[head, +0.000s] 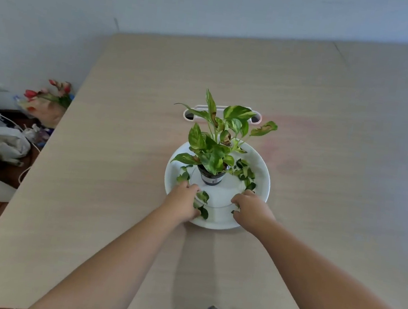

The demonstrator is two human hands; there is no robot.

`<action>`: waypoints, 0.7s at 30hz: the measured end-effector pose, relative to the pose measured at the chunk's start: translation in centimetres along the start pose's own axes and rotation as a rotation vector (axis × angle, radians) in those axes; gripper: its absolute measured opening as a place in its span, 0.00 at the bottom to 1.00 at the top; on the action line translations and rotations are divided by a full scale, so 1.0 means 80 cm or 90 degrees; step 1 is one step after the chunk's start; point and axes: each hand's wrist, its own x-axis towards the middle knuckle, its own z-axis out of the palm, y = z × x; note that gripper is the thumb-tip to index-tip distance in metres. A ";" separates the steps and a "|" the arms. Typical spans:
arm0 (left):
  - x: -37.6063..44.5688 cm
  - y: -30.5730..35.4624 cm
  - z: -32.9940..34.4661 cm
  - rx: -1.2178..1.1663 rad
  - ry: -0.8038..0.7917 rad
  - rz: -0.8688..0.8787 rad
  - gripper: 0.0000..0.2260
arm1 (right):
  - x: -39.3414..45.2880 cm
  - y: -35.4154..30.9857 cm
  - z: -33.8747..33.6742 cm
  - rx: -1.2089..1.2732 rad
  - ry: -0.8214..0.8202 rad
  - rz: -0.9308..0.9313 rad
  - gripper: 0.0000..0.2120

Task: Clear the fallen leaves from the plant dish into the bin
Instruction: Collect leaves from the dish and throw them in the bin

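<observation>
A white round dish point(261, 167) sits in the middle of the table, holding a small potted plant point(212, 173) with green and yellow leaves. Fallen leaves point(244, 172) lie scattered on the dish, right and left of the pot. My left hand point(183, 201) is on the dish's near left part, fingers curled round several leaves point(203, 197). My right hand point(250, 208) is on the near right part, fingers curled down onto leaves that are mostly hidden under it. No bin shows in this view.
A light wooden table point(121, 143) carries the dish. A white cable slot point(255, 118) is set into the tabletop behind the plant. Left of the table stand a flower bouquet point(49, 100), plastic bags point(5, 141), cables and a box.
</observation>
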 end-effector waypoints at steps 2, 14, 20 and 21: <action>0.006 0.006 0.001 0.015 -0.028 -0.007 0.35 | 0.004 -0.005 0.003 -0.058 -0.009 0.006 0.21; 0.013 0.012 0.030 0.003 0.013 0.047 0.08 | 0.021 -0.012 0.011 0.000 -0.039 -0.017 0.17; 0.009 0.015 0.026 -0.036 0.034 0.011 0.20 | 0.026 0.000 0.002 -0.017 -0.004 0.017 0.25; 0.009 0.020 0.025 -0.025 0.029 -0.002 0.23 | 0.026 -0.004 0.003 -0.036 -0.014 0.016 0.27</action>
